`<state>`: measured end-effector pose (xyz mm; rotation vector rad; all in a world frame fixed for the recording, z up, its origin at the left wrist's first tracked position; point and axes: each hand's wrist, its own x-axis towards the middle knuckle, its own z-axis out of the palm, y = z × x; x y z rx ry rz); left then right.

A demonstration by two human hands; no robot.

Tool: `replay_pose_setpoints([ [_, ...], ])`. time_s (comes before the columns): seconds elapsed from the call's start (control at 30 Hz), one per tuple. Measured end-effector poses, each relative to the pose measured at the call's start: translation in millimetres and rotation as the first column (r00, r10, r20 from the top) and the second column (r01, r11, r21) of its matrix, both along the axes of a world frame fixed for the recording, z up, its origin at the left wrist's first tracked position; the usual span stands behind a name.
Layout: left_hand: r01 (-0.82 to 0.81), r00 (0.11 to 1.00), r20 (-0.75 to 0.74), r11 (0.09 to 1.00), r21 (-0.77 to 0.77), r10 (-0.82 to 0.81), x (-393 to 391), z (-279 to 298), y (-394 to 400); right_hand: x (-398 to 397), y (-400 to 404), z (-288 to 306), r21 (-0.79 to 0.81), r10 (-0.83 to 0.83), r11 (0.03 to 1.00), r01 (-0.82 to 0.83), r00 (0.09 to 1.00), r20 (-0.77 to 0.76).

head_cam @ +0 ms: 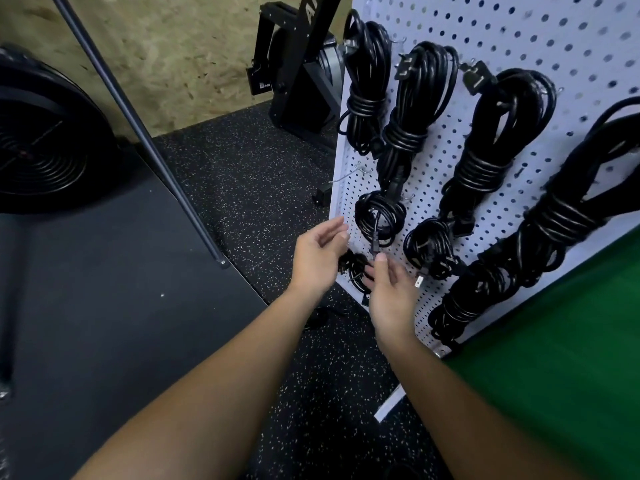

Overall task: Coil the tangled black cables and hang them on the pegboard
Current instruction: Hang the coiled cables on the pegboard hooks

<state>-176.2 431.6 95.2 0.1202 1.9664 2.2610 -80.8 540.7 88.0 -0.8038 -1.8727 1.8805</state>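
Clearly the hanging step is nearly over: most cables (412, 109) already hang coiled across the pegboard (554, 39), and both hands work at its lower left corner. The left hand (318, 258) is released and empty; the right hand (391, 292) touches a dangling plug (374, 245), its grip unclear. Next, I judge, the small coil (356, 275) there needs seating on a hook.

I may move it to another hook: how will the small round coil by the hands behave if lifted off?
The small round coil has no wrap visible, so it may loosen. Its dangling plug end would likely swing. It looks light.
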Motion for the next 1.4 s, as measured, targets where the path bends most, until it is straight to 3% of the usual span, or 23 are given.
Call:
replay_pose_setpoints([
  [0.1, -0.030, 0.999, 0.041, 0.997, -0.067, 0.033, 5.8, -37.2, -21.5, 2.8, -4.7, -24.9, 0.023, 0.044, 0.999, -0.045, 0.999, 0.031],
  [0.2, -0.119, 0.985, 0.095, 0.969, -0.216, 0.142, 12.4, -89.2, -50.6, 0.0, -10.5, -64.7, 0.090, 0.187, 0.975, -0.203, 0.969, 0.160],
  [0.37, -0.134, 0.956, 0.168, 0.867, -0.479, 0.240, 19.8, -156.2, -84.4, -31.2, -14.3, -132.6, 0.126, 0.411, 0.850, -0.511, 0.795, 0.447],
  [0.5, -0.046, 0.938, 0.252, 0.808, -0.588, 0.237, 19.6, -192.9, -91.4, -62.0, -15.2, -180.5, 0.132, 0.428, 0.776, -0.616, 0.670, 0.607],
  [0.6, 0.015, 0.940, 0.272, 0.772, -0.635, 0.205, 16.8, -215.0, -85.2, -82.5, -15.6, -207.3, 0.100, 0.395, 0.796, -0.597, 0.638, 0.661],
  [0.77, 0.057, 0.935, 0.299, 0.749, -0.660, 0.192, 5.8, -239.6, -69.1, -96.1, -14.0, -240.4, 0.020, 0.313, 0.904, -0.426, 0.694, 0.648],
  [0.97, 0.085, 0.891, 0.395, 0.772, -0.630, 0.224, 6.9, -243.1, -61.1, -80.6, -16.6, -241.1, -0.113, 0.388, 0.904, -0.413, 0.680, 0.622],
  [1.1, -0.013, 0.903, 0.347, 0.824, -0.566, 0.253, 21.9, -225.2, -61.6, -54.2, -18.2, -215.2, -0.022, 0.373, 0.898, -0.440, 0.733, 0.569],
  [1.23, -0.097, 0.926, 0.307, 0.924, -0.369, 0.220, 37.8, -183.6, -66.0, -33.5, -22.2, -172.0, -0.013, 0.340, 0.928, -0.374, 0.828, 0.447],
  [1.4, -0.119, 0.962, 0.203, 0.949, -0.291, 0.183, 49.3, -123.7, -82.4, -17.6, -29.6, -104.1, -0.003, 0.358, 0.927, -0.376, 0.880, 0.311],
])
